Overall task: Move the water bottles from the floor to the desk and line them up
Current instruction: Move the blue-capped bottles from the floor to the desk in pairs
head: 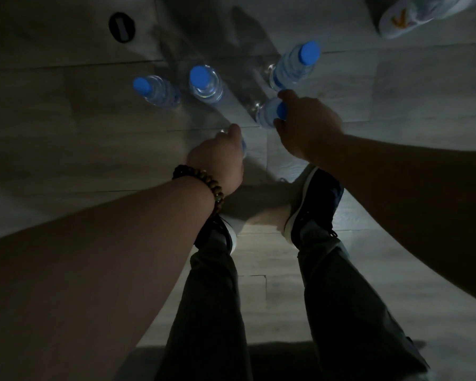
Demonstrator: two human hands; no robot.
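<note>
Several clear water bottles with blue caps stand on the dim wooden floor. One bottle (157, 90) is at the far left, a second bottle (205, 83) stands beside it, and a third bottle (296, 66) is further right. My right hand (305, 125) grips the top of a fourth bottle (270, 114) around its blue cap. My left hand (220, 158), with a bead bracelet on the wrist, is curled over another bottle (243, 147), which it almost wholly hides. The desk is out of view.
A round black floor socket (121, 27) lies at the back left. A white shoe (401, 20) sits at the top right. My own feet in dark shoes (313, 204) stand just behind the bottles on the pale floor (66, 127).
</note>
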